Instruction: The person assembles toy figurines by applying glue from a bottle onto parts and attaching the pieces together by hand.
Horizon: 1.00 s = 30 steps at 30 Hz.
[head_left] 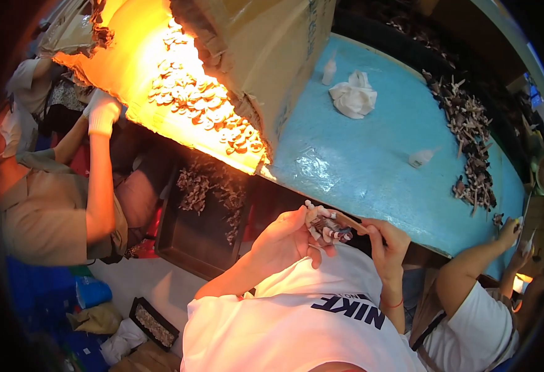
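My left hand (287, 230) is closed around a small moulded figurine (325, 227), held up in front of my white shirt near the table's front edge. The figurine has pale pinkish and dark parts; its exact shape is too small to make out. Between the fingers and thumb of my right hand (388, 243) is a thin, flat tan stick (350, 224). The stick's far end reaches to the figurine's upper side; whether it touches cannot be told.
A blue-topped table (359, 155) bears a crumpled white tissue (353, 95), small bottles (421, 159) and a heap of dark pieces (467, 136). A brightly lit cardboard box (297, 56) holds many small pieces. Below it sits a dark tray (188, 253). Co-workers sit on both sides.
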### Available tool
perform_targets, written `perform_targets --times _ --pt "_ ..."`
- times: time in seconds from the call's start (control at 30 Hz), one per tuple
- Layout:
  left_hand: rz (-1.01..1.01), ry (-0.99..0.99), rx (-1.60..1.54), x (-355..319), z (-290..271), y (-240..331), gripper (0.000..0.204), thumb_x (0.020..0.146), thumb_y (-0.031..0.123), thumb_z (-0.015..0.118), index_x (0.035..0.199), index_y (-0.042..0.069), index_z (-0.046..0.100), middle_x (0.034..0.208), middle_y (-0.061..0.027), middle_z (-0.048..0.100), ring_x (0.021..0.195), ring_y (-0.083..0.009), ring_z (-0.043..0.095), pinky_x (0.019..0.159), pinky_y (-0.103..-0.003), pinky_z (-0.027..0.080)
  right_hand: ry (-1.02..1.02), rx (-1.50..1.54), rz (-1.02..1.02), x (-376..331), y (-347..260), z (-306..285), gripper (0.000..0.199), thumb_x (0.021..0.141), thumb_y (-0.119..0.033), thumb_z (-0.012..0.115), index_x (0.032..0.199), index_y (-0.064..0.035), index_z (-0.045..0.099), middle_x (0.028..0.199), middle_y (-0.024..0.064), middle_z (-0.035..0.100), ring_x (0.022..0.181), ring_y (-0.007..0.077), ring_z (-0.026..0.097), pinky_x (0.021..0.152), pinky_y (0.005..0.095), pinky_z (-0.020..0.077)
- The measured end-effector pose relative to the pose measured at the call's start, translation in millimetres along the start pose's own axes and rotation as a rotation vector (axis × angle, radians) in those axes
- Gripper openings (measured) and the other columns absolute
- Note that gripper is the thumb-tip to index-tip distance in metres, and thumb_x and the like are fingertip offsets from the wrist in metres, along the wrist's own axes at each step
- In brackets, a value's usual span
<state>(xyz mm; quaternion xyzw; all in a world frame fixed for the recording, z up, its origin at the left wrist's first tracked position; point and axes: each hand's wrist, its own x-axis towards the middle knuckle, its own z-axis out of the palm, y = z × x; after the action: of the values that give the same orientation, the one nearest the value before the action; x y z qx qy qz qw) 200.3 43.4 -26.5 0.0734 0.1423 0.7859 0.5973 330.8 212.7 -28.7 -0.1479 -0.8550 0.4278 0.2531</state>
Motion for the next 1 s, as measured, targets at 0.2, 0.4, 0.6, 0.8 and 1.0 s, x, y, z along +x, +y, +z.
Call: perform_targets --times 0.2,0.4,0.6,0.8,1.0 --pt "0.016 0.024 -0.025 -2 -4 -1 0.038 0.091 0.039 0.043 0.106 0.006 0.055 0.111 -0.0266 0.047 0.077 -0.0341 0.057 0.05 -0.037 0.05 -0.085 -0.093 -0.075 -2 -1 8 0.008 0.078 -0.001 0.06 0.085 0.0022 0.062 0.071 0.0112 0.064 0.061 0.02 0.062 0.053 0.0268 0.0471" --pt "0.09 0.035 0.193 -6 2 5 0.038 0.089 0.033 0.049 0.1 -0.002 0.057 0.11 -0.0268 0.048 0.079 -0.0301 0.058 0.052 -0.032 0.049 -0.178 -0.13 -0.105 -6 3 19 0.01 0.076 -0.003 0.063 0.085 0.0013 0.063 0.069 0.0111 0.062 0.057 0.0225 0.059 0.05 0.0294 0.0443" --pt "0.113 0.018 0.288 -10 2 13 0.038 0.086 0.025 0.053 0.099 -0.01 0.057 0.104 -0.025 0.051 0.079 -0.0247 0.058 0.054 -0.028 0.049 -0.244 -0.162 -0.15 -10 4 29 0.012 0.073 -0.003 0.064 0.085 -0.0004 0.062 0.066 0.0105 0.058 0.055 0.0244 0.057 0.049 0.0322 0.0431" --pt "0.188 0.072 0.466 -16 7 18 0.033 0.082 0.018 0.055 0.098 -0.011 0.058 0.098 -0.0218 0.055 0.077 -0.0214 0.058 0.054 -0.026 0.049 -0.357 -0.231 -0.227 -15 9 37 0.015 0.07 -0.005 0.065 0.085 -0.0018 0.062 0.062 0.0096 0.055 0.054 0.0245 0.055 0.048 0.0334 0.0424" --pt "0.206 0.213 0.515 -32 -13 27 0.023 0.081 0.008 0.054 0.096 -0.009 0.06 0.091 -0.0156 0.06 0.073 -0.0169 0.061 0.053 -0.024 0.049 -0.359 -0.203 -0.209 -19 9 47 0.016 0.069 0.003 0.062 0.084 -0.0012 0.061 0.063 0.011 0.053 0.055 0.0265 0.055 0.049 0.0339 0.0425"
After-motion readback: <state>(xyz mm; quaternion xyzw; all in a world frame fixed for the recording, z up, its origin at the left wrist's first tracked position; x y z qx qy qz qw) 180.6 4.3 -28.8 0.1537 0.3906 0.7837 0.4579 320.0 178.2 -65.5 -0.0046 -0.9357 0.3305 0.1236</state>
